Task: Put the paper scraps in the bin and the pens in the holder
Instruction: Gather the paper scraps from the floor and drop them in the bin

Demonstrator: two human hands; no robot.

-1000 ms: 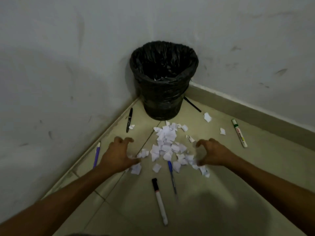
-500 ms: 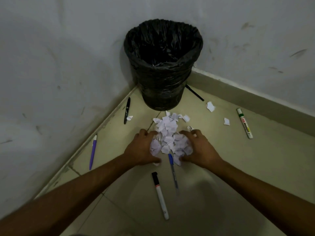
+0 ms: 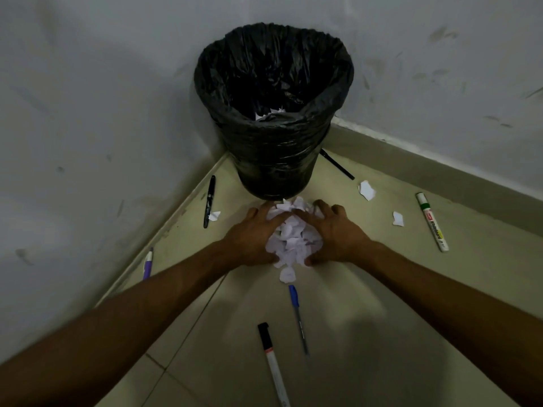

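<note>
A heap of white paper scraps [image 3: 292, 240] is cupped between my left hand [image 3: 252, 237] and my right hand [image 3: 335, 235], just in front of the bin [image 3: 273, 160]. The bin has a black liner and a few scraps lie inside it. One scrap [image 3: 287, 274] lies below the heap. Loose scraps lie at the right: one [image 3: 366, 190] nearer the bin, one [image 3: 397, 219] farther out, and one more [image 3: 214, 215] by the black pen [image 3: 209, 201]. Other pens: purple [image 3: 147, 262], blue [image 3: 298, 317], black-capped marker [image 3: 273, 364], green whiteboard marker [image 3: 432, 221], black pen [image 3: 338, 165] behind the bin. No holder is in view.
The bin stands in a corner where two grey walls meet. A skirting board [image 3: 440, 171] runs along the right wall. The floor is pale tile with grout lines.
Both hands closed in from the sides, swept the spread scraps into one heap and pushed it toward the bin. The view moved closer to the bin.
</note>
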